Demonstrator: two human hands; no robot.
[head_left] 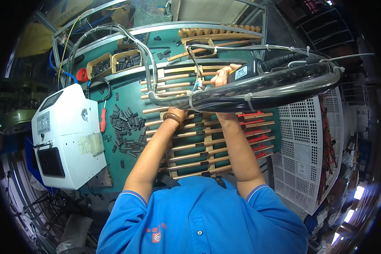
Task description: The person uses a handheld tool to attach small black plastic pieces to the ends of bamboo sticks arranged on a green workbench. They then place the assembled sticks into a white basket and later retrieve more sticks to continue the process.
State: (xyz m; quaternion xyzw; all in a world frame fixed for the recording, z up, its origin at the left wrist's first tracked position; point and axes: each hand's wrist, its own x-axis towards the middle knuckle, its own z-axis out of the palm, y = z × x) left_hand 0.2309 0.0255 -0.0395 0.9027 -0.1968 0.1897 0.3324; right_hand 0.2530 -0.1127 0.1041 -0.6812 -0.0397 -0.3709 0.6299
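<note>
Currently | right hand [221,77]: curled round black tool [247,72] | left hand [180,112]: near rods [155,110], opening unclear

The person wears a bright blue shirt [224,216] with short sleeves [125,211], each edged with a thin pale and red trim [133,193]. A stitched placket [199,244] with a small round button [200,232] runs down the front. Red lettering and a square red emblem [156,237] mark the chest. A brown, rounded bangle [175,119] rings the left wrist [170,126].
</note>
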